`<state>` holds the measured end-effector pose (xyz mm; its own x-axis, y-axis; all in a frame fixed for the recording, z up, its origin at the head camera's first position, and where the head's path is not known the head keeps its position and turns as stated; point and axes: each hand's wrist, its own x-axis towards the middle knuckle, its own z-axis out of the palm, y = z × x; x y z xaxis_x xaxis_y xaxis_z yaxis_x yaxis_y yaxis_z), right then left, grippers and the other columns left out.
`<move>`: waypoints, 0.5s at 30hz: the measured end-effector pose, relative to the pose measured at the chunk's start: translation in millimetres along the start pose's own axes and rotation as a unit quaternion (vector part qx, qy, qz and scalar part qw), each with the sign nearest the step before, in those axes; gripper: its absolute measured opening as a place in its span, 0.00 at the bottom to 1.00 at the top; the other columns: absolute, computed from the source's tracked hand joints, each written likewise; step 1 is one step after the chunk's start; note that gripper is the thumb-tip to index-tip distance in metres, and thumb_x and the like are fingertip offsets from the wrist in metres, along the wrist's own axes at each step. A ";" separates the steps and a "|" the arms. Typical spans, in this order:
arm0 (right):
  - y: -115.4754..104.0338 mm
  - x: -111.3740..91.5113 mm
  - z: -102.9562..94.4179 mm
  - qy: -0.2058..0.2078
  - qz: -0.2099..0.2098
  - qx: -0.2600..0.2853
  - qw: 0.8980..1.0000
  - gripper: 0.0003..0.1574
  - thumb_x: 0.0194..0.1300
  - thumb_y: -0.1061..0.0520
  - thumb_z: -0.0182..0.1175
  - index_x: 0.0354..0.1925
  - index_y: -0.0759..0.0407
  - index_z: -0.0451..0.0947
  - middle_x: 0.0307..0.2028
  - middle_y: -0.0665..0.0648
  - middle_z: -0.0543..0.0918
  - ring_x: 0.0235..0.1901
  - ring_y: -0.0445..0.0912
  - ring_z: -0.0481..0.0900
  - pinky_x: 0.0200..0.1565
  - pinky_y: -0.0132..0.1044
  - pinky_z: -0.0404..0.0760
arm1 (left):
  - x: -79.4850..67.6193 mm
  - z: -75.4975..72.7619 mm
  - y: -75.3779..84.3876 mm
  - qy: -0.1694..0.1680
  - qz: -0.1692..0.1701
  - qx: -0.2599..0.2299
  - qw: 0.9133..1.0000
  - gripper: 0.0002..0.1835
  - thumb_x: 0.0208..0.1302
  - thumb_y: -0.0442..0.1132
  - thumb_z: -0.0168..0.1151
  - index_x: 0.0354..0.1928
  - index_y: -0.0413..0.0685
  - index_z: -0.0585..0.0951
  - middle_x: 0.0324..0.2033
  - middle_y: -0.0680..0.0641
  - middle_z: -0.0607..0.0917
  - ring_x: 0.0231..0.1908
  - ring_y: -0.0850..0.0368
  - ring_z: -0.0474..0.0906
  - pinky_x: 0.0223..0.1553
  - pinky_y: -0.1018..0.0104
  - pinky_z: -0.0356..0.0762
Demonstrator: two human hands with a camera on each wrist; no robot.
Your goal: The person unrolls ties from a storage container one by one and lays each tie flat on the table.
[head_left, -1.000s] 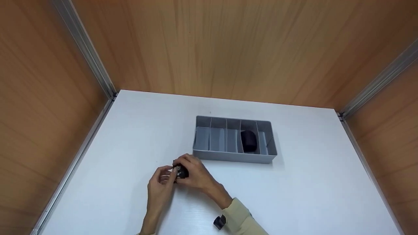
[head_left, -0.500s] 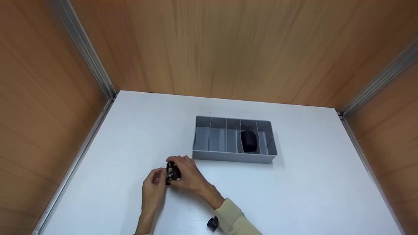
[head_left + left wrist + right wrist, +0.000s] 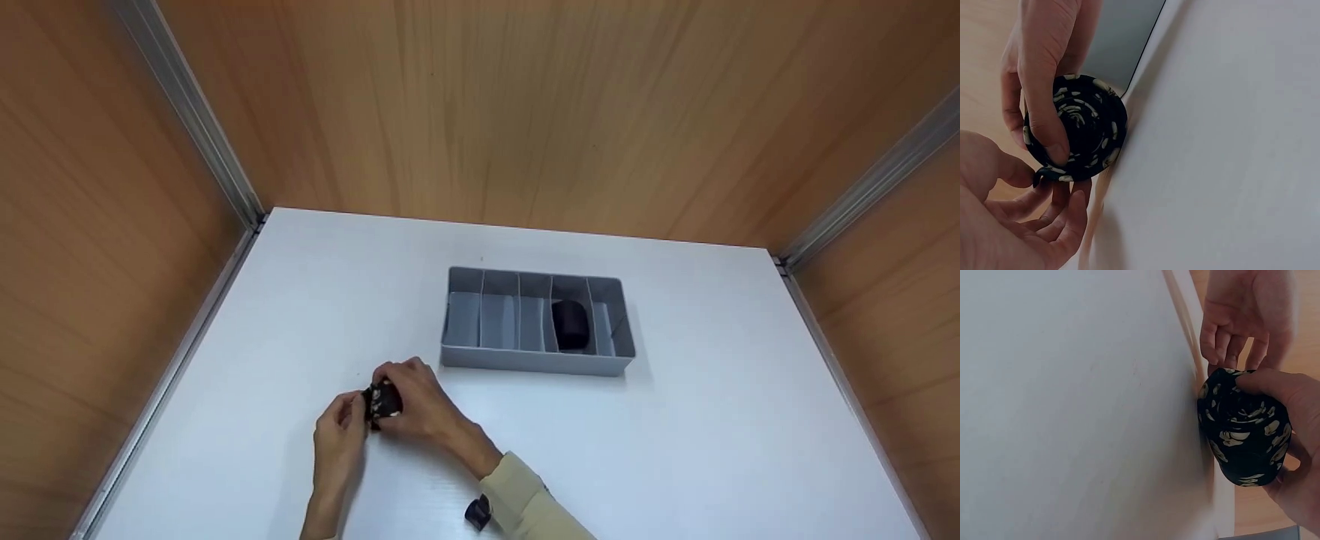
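Observation:
A dark necktie (image 3: 387,402) with a pale floral pattern is rolled into a thick coil, low over the front left of the table. My right hand (image 3: 421,401) grips the coil, its thumb lying across the spiral edge in the left wrist view. On the coil's left side, my left hand (image 3: 336,439) pinches the short loose end (image 3: 1044,175) between thumb and fingers. The right wrist view shows the patterned outer face of the coil (image 3: 1247,439); part of it is hidden behind the right hand.
A grey divided box (image 3: 536,362) stands on the white table (image 3: 712,390), behind and right of the hands. One compartment, second from the right, holds a dark roll (image 3: 571,325). Wooden panels (image 3: 480,112) enclose the table at the back and sides.
Both hands have moved left and slightly toward the front with the rolled necktie, away from the box. The loose end has become shorter, and the box has stayed put.

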<state>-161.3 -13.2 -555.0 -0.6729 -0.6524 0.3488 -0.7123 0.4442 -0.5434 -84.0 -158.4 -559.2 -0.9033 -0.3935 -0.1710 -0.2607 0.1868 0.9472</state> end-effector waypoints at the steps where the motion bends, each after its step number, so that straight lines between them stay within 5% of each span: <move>1: -0.3 0.7 0.7 -0.001 -0.001 -0.001 1.000 0.34 0.50 0.50 0.82 0.51 0.52 0.76 0.49 0.47 0.86 0.49 0.44 0.74 0.56 0.34 0.71 | 0.0 -0.9 -0.4 -0.002 -0.001 0.003 1.000 0.21 0.82 0.45 0.47 0.59 0.34 0.79 0.50 0.37 0.85 0.49 0.51 0.83 0.39 0.73 0.78; 6: -1.3 4.3 4.5 -0.008 -0.002 -0.011 1.000 0.34 0.50 0.51 0.82 0.52 0.52 0.75 0.49 0.48 0.86 0.50 0.45 0.74 0.57 0.35 0.71 | 0.4 -5.4 -1.5 -0.004 0.008 0.019 1.000 0.22 0.83 0.45 0.46 0.60 0.33 0.78 0.52 0.36 0.84 0.57 0.46 0.80 0.45 0.78 0.75; 15: -2.6 9.6 11.2 -0.028 0.015 -0.012 0.999 0.32 0.53 0.52 0.81 0.52 0.51 0.76 0.50 0.47 0.85 0.49 0.43 0.73 0.58 0.36 0.70 | 5.0 -8.6 -1.2 0.009 0.036 0.074 0.997 0.15 0.78 0.40 0.56 0.56 0.36 0.81 0.45 0.39 0.86 0.45 0.49 0.83 0.40 0.69 0.78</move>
<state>-163.6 -27.6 -558.8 -0.6817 -0.6718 0.2899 -0.6977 0.4776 -0.5340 -85.2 -168.4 -558.8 -0.9153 -0.3905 -0.0988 -0.2448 0.3446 0.9062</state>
